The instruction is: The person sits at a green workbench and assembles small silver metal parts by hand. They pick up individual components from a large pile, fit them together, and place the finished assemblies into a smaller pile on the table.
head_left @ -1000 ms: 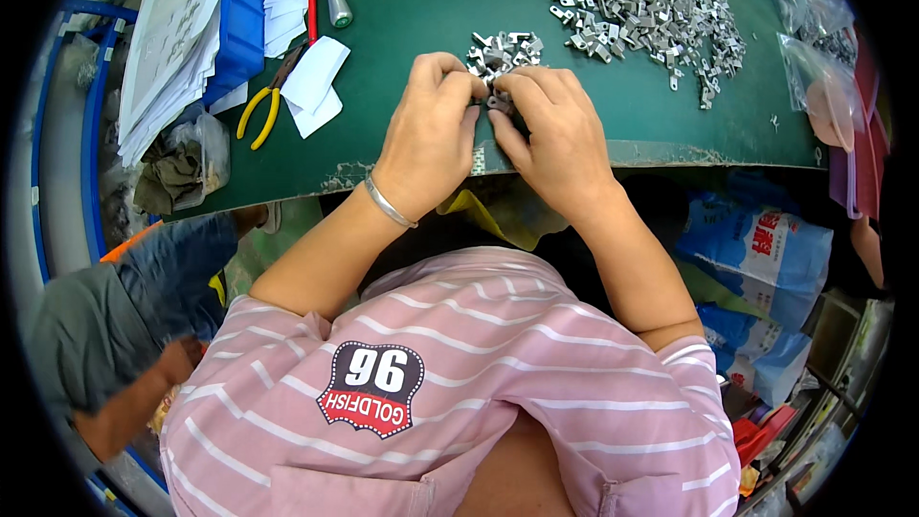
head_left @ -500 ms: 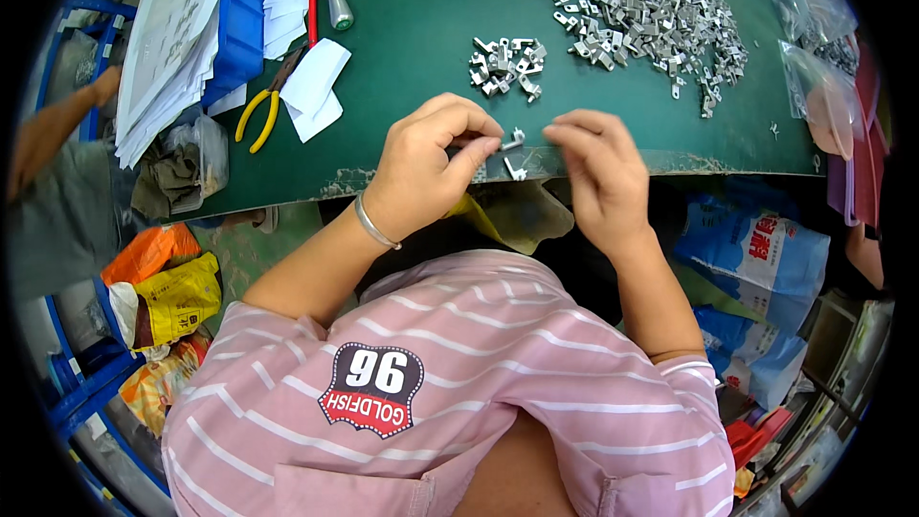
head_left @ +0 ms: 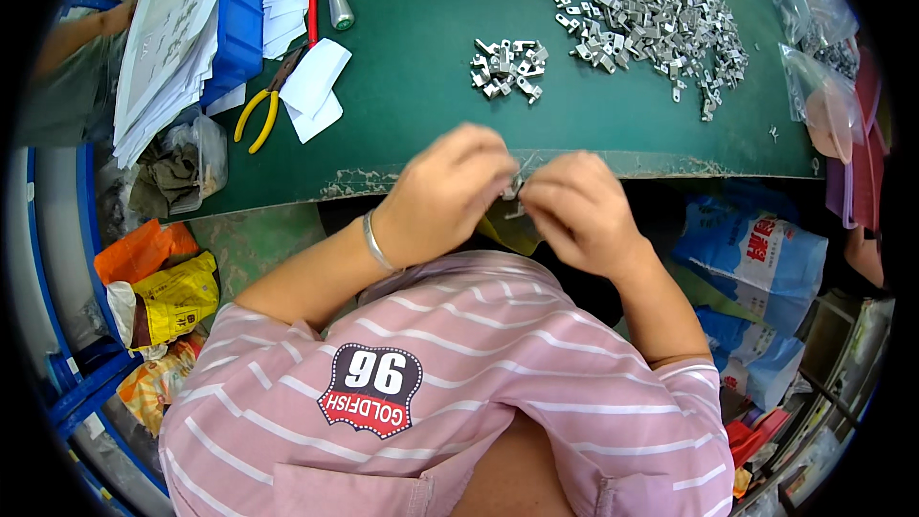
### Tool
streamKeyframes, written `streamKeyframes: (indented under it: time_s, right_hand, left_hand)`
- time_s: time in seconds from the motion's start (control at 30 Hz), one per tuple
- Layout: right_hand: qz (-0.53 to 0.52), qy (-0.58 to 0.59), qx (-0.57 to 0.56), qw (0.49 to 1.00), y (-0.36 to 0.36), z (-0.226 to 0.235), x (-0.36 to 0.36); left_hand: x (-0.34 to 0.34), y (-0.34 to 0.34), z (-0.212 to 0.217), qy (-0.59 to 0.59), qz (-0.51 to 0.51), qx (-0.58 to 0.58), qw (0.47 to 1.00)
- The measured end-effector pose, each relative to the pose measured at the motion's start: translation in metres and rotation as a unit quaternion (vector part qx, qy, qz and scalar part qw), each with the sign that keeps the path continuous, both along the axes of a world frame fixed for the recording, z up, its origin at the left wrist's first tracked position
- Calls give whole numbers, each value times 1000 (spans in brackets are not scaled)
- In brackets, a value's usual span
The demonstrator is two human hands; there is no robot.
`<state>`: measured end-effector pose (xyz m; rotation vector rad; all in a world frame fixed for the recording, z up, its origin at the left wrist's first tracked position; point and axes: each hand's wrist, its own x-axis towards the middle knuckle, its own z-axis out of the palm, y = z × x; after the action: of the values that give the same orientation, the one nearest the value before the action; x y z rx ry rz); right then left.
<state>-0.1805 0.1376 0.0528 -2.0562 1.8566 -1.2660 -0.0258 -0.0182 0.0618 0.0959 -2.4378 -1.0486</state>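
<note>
Close together at the front edge of the green table, my left hand [head_left: 445,193] and my right hand [head_left: 582,215] meet fingertip to fingertip. Both are closed in a pinch and slightly blurred. Between them show small bent silver metal brackets [head_left: 512,191], one by the left fingertips and one by the right; the fingers partly cover them. Beyond my hands lies a small group of similar brackets [head_left: 507,69]. Farther right spreads a large heap of the same brackets [head_left: 651,14].
At left are yellow-handled pliers [head_left: 256,122], white paper slips [head_left: 316,77], a blue bin [head_left: 235,38] with papers, and a plastic tub [head_left: 212,163] with cloth. Clear plastic bags [head_left: 814,10] sit at far right. Another person's arm [head_left: 81,38] shows at far left.
Both hands have drawn toward me and the right has come left to meet the left. Two brackets that lay near the table edge are gone from there. The other person's arm has shifted.
</note>
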Motion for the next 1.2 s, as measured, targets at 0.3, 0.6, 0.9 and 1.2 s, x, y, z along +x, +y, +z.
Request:
streamKeyframes:
  time_s: [0.3,0.6,0.9,1.2]
  right_hand:
    - [-118,21,-20,993,-53,-6,-21]
    - [14,-17,14,1000,-5,7,-11]
    - [-11,15,40,999,-28,17,2]
    - [105,-24,41,993,-10,6,-11]
  left_hand:
    - [-39,-25,-4,-7,104,-74,992]
    - [-10,-13,0,-43,50,175,982]
    - [-12,-22,7,-106,118,96,983]
    - [-13,-19,4,-84,102,8,991]
